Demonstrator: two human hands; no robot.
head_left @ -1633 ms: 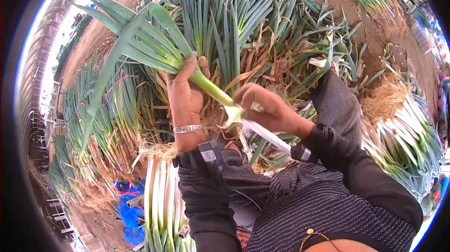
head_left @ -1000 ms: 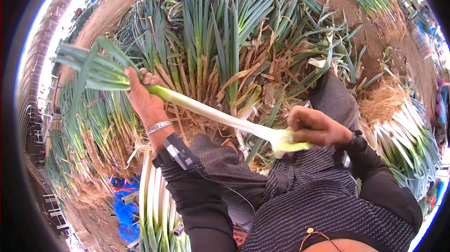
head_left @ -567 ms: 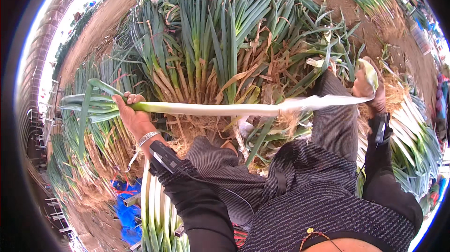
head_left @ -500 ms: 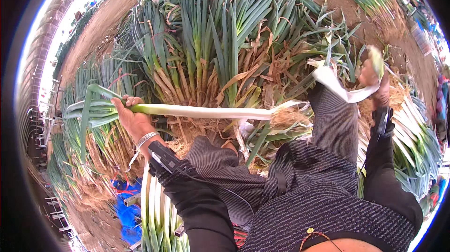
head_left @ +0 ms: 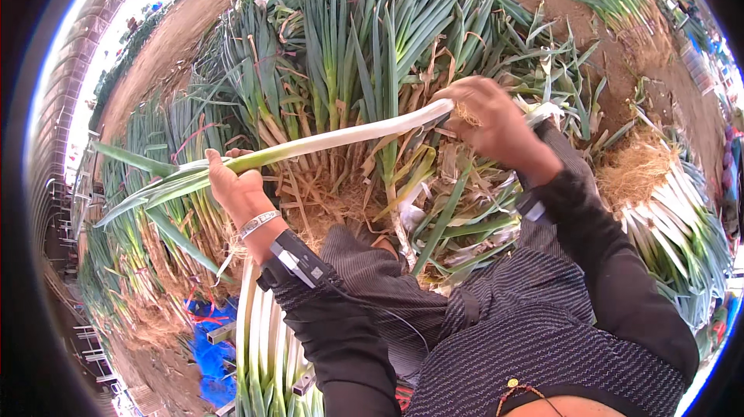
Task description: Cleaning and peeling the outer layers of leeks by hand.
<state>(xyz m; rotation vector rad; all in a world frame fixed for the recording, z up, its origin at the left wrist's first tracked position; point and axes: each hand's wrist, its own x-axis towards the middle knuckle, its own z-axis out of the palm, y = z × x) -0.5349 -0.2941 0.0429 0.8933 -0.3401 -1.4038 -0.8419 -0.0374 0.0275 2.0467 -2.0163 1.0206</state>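
Observation:
My left hand is closed around a long green onion where its white shaft turns green. The leaves fan out to the left past my fist, one bent downward. The onion slants up to the right across my lap. At its root end, my right hand has its fingers curled about the roots; motion blurs them slightly, and part of the roots is hidden. Straight ahead stands a big heap of unpeeled green onions, with dry brown outer leaves near their bases.
On the right lies a pile of peeled white-shafted onions with tan roots. More peeled onions rest at lower left, by metal bars and a blue plastic sheet. Stripped leaves litter the ground before my knees. Tied bunches stand at left.
My right hand has come in from the far right to the onion's root end; the pale peeled strip it held is gone from it. The onion's root end has risen, tilting the shaft.

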